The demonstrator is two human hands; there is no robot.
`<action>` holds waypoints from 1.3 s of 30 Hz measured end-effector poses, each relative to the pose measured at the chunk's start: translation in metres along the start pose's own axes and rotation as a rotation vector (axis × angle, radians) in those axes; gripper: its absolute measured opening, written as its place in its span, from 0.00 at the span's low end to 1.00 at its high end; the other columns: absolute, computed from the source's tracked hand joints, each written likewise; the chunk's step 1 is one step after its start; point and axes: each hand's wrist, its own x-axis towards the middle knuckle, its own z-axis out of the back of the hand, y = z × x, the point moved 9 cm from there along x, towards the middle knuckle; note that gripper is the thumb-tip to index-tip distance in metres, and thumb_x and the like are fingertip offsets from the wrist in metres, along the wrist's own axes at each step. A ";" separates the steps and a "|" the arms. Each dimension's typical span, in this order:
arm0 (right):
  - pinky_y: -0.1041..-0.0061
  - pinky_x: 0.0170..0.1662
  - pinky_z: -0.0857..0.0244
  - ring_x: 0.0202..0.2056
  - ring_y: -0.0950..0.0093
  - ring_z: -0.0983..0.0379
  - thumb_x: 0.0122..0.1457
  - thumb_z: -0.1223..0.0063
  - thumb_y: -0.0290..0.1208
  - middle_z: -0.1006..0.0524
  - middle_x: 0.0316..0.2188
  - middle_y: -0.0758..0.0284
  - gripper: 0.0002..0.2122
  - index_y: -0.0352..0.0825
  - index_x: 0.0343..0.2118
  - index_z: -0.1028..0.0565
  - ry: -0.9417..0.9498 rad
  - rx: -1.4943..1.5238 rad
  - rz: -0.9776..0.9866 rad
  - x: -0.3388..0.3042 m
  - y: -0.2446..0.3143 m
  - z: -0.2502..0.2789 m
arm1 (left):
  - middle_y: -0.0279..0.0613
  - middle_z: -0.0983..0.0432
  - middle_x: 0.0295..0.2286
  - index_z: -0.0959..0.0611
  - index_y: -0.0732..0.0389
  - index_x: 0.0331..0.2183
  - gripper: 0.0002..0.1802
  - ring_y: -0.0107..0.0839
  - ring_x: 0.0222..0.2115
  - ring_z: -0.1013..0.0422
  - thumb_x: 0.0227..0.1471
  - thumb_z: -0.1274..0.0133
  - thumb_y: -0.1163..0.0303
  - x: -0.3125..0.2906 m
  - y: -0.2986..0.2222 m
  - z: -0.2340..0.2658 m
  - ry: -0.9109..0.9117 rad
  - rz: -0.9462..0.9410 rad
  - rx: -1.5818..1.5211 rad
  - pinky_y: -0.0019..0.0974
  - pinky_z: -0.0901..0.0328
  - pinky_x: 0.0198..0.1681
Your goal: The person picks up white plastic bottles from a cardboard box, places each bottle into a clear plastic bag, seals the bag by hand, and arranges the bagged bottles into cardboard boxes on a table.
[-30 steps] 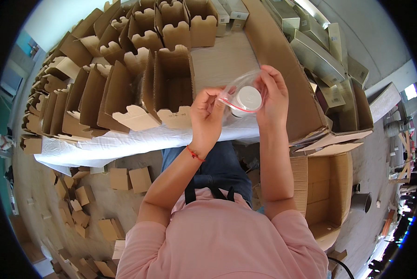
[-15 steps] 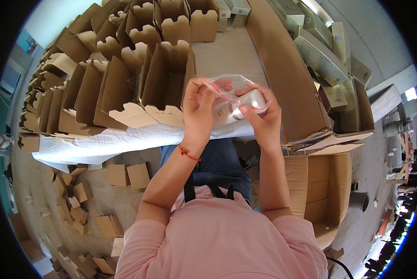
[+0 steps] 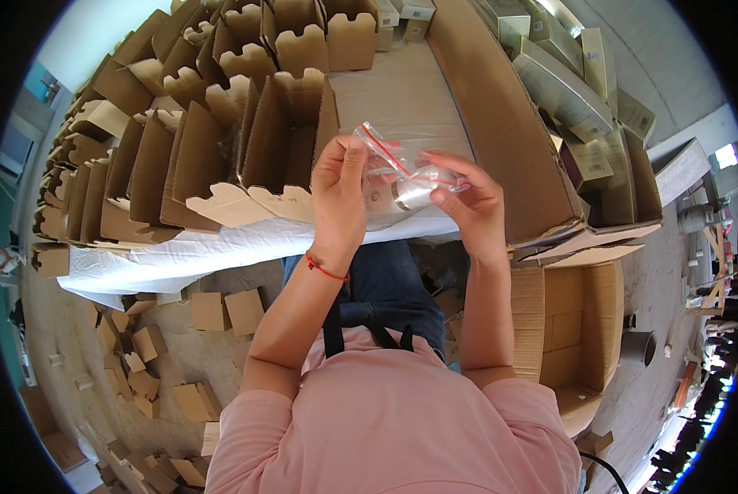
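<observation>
Head view: my left hand (image 3: 338, 196) and right hand (image 3: 470, 204) both pinch a clear bag (image 3: 389, 165) holding a small jar (image 3: 410, 193), raised above the table (image 3: 402, 90). I see the jar lying between the hands, its long axis running left to right, closer to the right fingers. Open cartons (image 3: 291, 136) stand to the left.

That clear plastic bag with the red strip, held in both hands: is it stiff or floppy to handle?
Probably floppy: the clear plastic bag with the red strip creases and bends between the left hand and right hand. Likely slippery, since its film looks glossy. The pale round object inside seems to weigh it down, so it may sag.
</observation>
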 end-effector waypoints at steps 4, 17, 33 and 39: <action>0.78 0.44 0.36 0.39 0.77 0.29 0.52 0.44 0.20 0.24 0.37 0.62 0.06 0.29 0.34 0.24 -0.179 0.066 0.024 -0.001 -0.003 0.015 | 0.42 0.24 0.34 0.27 0.60 0.34 0.10 0.28 0.34 0.27 0.60 0.58 0.65 -0.002 -0.003 -0.006 0.029 -0.005 0.001 0.31 0.33 0.38; 0.84 0.35 0.36 0.31 0.81 0.30 0.52 0.45 0.20 0.23 0.31 0.65 0.03 0.27 0.30 0.23 -0.401 0.075 0.045 -0.009 0.019 0.026 | 0.43 0.23 0.34 0.21 0.66 0.36 0.10 0.27 0.35 0.28 0.52 0.47 0.71 -0.009 -0.012 -0.016 0.192 -0.111 0.143 0.29 0.34 0.42; 0.82 0.31 0.37 0.28 0.81 0.31 0.47 0.41 0.17 0.24 0.25 0.69 0.04 0.29 0.26 0.25 0.050 -0.330 -0.049 0.011 0.048 -0.008 | 0.41 0.23 0.28 0.20 0.68 0.31 0.06 0.25 0.29 0.27 0.51 0.46 0.75 -0.015 -0.029 -0.027 0.201 -0.107 0.175 0.28 0.30 0.36; 0.83 0.36 0.38 0.31 0.81 0.31 0.45 0.40 0.15 0.24 0.28 0.67 0.06 0.28 0.27 0.24 0.028 -0.318 -0.024 0.018 0.050 -0.014 | 0.41 0.23 0.28 0.20 0.68 0.34 0.08 0.25 0.29 0.27 0.51 0.46 0.74 -0.016 -0.036 -0.027 0.203 -0.167 0.184 0.28 0.30 0.35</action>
